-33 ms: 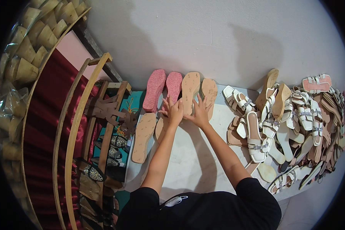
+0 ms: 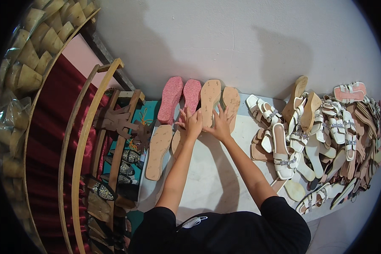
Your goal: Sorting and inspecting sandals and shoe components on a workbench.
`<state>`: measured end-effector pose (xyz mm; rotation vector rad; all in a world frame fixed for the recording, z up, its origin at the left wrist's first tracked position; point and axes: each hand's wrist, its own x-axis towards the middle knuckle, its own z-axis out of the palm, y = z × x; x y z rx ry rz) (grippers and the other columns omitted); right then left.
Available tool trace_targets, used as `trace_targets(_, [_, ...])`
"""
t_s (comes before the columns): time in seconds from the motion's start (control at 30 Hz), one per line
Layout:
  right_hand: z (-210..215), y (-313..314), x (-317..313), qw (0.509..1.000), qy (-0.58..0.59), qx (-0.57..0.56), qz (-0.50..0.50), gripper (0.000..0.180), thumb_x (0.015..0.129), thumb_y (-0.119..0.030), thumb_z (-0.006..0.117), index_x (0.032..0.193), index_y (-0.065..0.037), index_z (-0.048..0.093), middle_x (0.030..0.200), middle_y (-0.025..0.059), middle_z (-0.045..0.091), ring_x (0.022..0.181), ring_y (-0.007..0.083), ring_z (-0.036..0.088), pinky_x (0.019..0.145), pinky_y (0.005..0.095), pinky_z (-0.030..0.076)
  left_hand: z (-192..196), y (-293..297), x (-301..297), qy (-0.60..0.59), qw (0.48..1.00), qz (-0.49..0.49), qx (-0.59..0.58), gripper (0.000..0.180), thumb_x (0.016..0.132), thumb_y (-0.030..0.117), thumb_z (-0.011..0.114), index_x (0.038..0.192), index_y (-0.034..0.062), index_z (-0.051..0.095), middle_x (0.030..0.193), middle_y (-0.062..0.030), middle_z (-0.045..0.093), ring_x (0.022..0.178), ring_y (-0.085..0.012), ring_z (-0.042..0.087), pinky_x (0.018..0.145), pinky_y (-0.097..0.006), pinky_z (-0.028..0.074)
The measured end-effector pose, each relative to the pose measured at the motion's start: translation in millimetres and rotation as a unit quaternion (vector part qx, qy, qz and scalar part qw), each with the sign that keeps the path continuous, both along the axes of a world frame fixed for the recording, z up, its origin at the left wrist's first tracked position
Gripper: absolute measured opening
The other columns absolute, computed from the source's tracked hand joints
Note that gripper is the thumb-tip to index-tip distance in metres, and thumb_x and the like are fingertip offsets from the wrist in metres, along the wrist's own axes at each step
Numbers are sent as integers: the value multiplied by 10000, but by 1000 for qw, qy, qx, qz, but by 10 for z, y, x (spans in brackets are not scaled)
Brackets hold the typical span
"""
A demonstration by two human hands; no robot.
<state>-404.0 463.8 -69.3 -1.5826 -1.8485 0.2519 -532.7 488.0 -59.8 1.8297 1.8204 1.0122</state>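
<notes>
Our left hand (image 2: 193, 124) and right hand (image 2: 221, 127) unclenched, fingers spread (whether they touch, we cannot tell), tan sole (image 2: 210, 96) at twelve o'clock from them, pink sole (image 2: 192, 92) at eleven, white sandals (image 2: 286, 162) at three

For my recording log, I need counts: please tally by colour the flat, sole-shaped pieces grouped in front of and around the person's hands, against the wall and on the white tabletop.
Pink, speckled sole-shaped pieces: 2
Tan, smooth sole-shaped pieces with dark marks: 4 (one partly covered)
Total: 6
</notes>
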Motion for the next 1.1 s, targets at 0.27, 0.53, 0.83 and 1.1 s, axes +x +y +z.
trace_targets(0.27, [-9,-10,-2,1000,23,-17,4,946,547,-572,694,1260,-28,393,1385,205,214,1283,469,43,893,707,-21,23,5,-8,-1,1000,-2,-15,386,893,371,352,1076,149,610,1408,-175,193,1311,-389,-61,848,-694,-170])
trace_targets(0.53, [7,-83,32,1000,14,-14,-9,943,563,-569,688,1270,-28,378,1389,213,191,1285,466,40,891,709,-16,134,-136,34,54,998,0,-34,426,893,393,341,1209,163,511,1428,-159,132,1311,-397,-46,865,-703,-124])
trace_targets(0.83, [161,-929,474,998,44,52,-13,523,744,-313,624,1204,-122,466,1377,162,236,1288,456,53,925,682,-9,285,-764,177,86,996,-30,13,465,869,384,411,1264,142,445,1403,-235,128,1298,-437,0,874,-723,-35])
trace_targets(1.1, [467,-1947,911,987,58,100,-111,364,773,-186,594,1127,-145,514,1386,98,253,1303,426,59,958,644,15,470,-1693,815,82,989,-115,51,510,827,388,494,1263,130,440,1415,-228,78,1294,-447,-25,868,-716,-70])
